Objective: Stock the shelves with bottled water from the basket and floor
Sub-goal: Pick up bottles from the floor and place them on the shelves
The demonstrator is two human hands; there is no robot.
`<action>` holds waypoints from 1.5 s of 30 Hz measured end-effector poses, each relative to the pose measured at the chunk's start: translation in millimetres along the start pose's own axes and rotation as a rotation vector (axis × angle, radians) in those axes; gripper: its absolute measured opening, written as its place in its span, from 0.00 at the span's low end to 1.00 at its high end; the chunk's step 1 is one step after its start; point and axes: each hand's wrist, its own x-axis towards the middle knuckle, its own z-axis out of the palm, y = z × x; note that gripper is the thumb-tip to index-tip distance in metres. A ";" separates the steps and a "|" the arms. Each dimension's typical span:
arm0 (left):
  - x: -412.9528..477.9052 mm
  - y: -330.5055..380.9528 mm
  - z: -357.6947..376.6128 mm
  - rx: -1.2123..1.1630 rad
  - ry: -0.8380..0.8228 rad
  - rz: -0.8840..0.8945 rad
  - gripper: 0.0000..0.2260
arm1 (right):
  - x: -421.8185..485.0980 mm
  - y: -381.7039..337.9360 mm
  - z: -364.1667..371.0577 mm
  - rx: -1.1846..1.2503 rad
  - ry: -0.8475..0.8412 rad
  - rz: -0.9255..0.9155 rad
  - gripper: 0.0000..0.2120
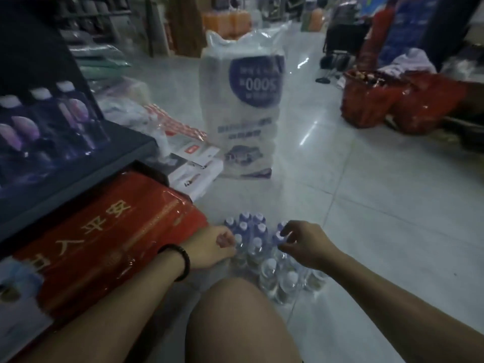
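On a shop floor (366, 205), bottles (258, 246) stand clustered beside a red box (104, 231) lettered "平安". The left hand (213, 248) curls round one neck; the right hand (305, 244) pinches a cap. A pack (241, 113) behind reads "5000" upside down.

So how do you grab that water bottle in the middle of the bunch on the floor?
Pinch the middle bottle by its neck, just under the cap, coming straight down from above. It stands upright with other water bottles packed tight around it, so its sides look blocked and only the top is free.
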 end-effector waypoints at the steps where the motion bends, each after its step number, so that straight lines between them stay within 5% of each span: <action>1: 12.7 -5.8 15.5 0.015 -0.048 0.001 0.09 | 3.7 19.4 14.9 0.005 -0.013 0.045 0.15; 7: 83.5 -49.9 116.9 0.047 -0.236 0.008 0.26 | 15.3 120.8 107.0 0.038 -0.076 0.319 0.35; 12: 120.0 -69.3 186.8 -0.039 -0.205 0.071 0.42 | 21.2 172.1 181.4 0.162 -0.030 0.388 0.41; 20: 155.5 -101.1 234.2 -0.116 -0.105 0.059 0.37 | 30.2 181.4 237.7 0.421 0.180 0.373 0.32; 25: 157.4 -116.6 245.6 -0.196 -0.137 -0.016 0.33 | 33.3 177.5 250.6 0.433 0.264 0.412 0.40; 36: 157.1 -127.2 243.0 -0.330 -0.183 0.011 0.32 | 38.7 198.5 241.8 0.372 0.022 0.364 0.33; 41: 114.4 -126.5 208.2 -0.461 -0.014 -0.096 0.33 | 33.7 186.2 235.1 0.340 -0.008 0.425 0.29; 45: 81.1 -127.2 189.7 -0.441 0.103 -0.143 0.32 | 24.6 171.1 244.8 0.130 -0.167 0.470 0.48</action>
